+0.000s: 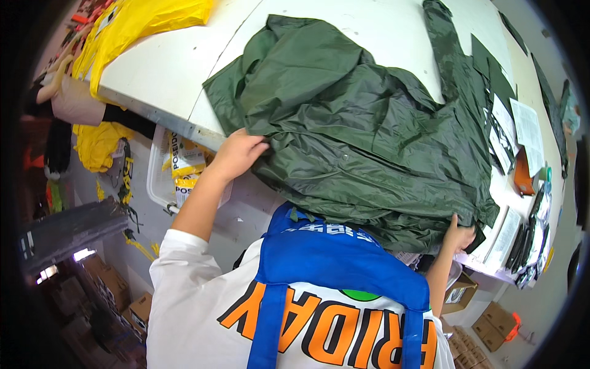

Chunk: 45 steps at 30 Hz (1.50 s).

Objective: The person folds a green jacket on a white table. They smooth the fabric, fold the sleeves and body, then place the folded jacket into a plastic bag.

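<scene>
On the white table [393, 27], near edge: green jacket [369, 132], spread wide and wrinkled, its near side drooping over the edge by the wearer's blue apron [344, 258]. One sleeve [444, 46] runs up and away on the right.

Left hand [238, 155]: fingers curled in, thumb closed against them, pinching the jacket's left border. Right hand [460, 236]: thumb on top of the lower right corner, cloth nipped between; other fingers partly hidden, can't tell how tightly they're curled.

Handling, my read: thin, shiny, probably coated. Light, floppy, no stiffness of its own; slick, so layers likely slide over each other. Not fragile, but creases easily. Best hold: doubled edges or corners, thumb over fingers, hands wide apart as here so the span stays taut. Avoid grabbing mid-panel, it'd just bunch. Papers [527, 132] sit just beside on the right; keep the cloth off them.
</scene>
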Available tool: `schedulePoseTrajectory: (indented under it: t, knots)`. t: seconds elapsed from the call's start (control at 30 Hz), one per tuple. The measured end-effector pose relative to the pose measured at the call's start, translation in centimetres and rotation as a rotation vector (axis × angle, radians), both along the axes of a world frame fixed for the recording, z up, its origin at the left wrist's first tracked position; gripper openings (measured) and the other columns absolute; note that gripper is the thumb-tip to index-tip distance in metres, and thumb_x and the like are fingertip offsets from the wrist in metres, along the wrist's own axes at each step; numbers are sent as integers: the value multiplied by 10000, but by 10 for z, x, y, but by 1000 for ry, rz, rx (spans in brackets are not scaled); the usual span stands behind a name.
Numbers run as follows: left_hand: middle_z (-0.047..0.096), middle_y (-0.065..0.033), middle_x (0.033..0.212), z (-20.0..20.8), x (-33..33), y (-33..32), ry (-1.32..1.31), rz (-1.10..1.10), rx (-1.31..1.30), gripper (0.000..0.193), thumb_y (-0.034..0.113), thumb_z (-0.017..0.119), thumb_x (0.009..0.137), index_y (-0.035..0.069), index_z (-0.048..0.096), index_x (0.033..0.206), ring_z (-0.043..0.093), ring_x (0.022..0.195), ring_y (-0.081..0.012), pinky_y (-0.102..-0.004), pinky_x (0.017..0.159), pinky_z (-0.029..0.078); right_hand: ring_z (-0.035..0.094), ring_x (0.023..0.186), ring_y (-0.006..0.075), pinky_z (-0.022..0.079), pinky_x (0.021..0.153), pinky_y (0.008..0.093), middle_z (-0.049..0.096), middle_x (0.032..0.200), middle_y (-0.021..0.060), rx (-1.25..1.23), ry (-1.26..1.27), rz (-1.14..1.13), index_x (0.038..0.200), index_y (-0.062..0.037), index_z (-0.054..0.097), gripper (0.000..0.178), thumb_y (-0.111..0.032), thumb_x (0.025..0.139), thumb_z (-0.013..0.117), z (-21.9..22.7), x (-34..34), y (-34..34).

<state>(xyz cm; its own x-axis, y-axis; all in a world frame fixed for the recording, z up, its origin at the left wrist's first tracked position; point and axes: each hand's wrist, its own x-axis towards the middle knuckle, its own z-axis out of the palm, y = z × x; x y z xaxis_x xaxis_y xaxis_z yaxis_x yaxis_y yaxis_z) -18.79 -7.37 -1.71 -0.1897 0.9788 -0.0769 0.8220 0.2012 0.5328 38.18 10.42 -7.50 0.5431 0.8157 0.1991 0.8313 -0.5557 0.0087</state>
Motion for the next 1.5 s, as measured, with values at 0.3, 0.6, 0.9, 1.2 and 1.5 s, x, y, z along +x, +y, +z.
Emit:
schedulePoseTrajectory:
  t: [0.3, 0.6, 0.9, 1.2, 1.5]
  knots:
    - [686, -117, 924, 108, -14, 43, -34, 45, 102, 219, -22, 640, 790, 33, 647, 1002, 662, 759, -216, -313, 659, 504, 529, 1040, 213, 403, 928, 330, 573, 1192, 126, 401, 1117, -10, 1258, 50, 490, 499, -81, 806, 658, -17, 87, -18]
    - [401, -280, 1357, -8, 171, 102, -275, -541, -154, 635, 213, 596, 867, 52, 304, 1407, 522, 1154, -373, -395, 985, 427, 505, 1136, 312, 381, 983, 402, 540, 1215, 191, 308, 459, 647, 1239, 20, 512, 467, -203, 853, 652, 73, -46, 92]
    - [546, -186, 1190, 18, -3, 123, 36, 573, 544, 567, 275, 678, 795, 19, 481, 1261, 529, 1052, -368, -424, 957, 400, 284, 1340, 378, 272, 1068, 478, 358, 1399, 204, -51, 599, 1494, 1374, -34, 348, 966, -397, 618, 828, 103, -351, 45]
    - [634, -72, 890, -76, -115, 81, -1016, 907, 92, 178, 142, 647, 852, -1, 617, 954, 575, 840, -122, -288, 730, 474, 633, 885, 273, 490, 801, 361, 643, 907, 166, -506, 367, 1695, 1094, -44, 606, 353, -200, 779, 641, 67, -417, 80]
    - [513, -136, 1243, -18, -124, 137, -135, 558, 358, 468, 68, 619, 801, 127, 522, 1255, 559, 1066, -287, -370, 917, 455, 492, 768, 71, 399, 723, 215, 578, 827, -1, -619, 1138, 968, 972, -5, 570, 131, -31, 861, 506, 54, -302, 139]
